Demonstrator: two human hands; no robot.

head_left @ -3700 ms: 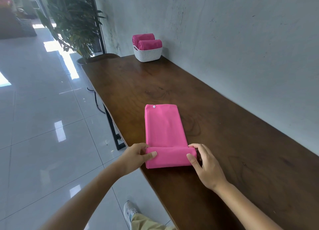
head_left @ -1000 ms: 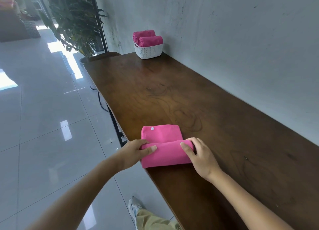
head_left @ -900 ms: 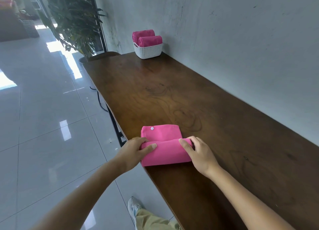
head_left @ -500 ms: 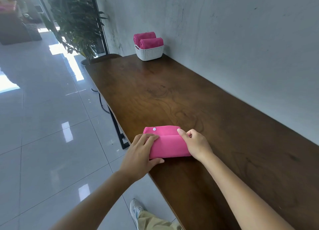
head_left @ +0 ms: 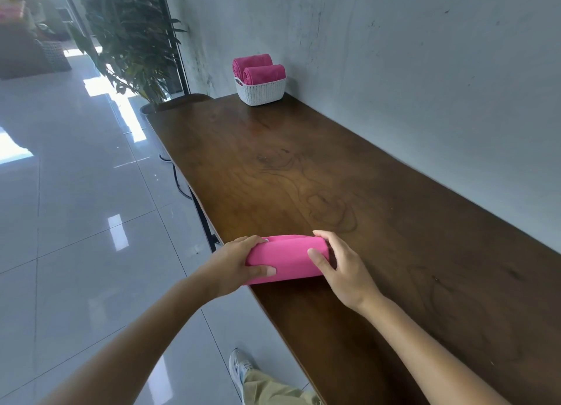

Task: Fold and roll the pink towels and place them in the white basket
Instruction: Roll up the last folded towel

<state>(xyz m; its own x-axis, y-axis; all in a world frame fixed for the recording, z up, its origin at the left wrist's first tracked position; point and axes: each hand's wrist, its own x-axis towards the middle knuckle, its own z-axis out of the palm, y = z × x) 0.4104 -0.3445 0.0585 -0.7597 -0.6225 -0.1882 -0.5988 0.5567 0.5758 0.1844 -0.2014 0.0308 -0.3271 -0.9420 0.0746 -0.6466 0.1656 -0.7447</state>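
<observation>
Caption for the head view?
Left hand and right hand grip a rolled pink towel; two rolls sit in white basket.

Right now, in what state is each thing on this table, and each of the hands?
pink towel, rolled nearly to its end, lying at the near edge of the table.
left hand, grips the roll's left end.
right hand, grips the roll's right end.
white basket, upright at the far end, holding two rolled towels.

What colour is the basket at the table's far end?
The basket is white, clearest in the head view.
</observation>
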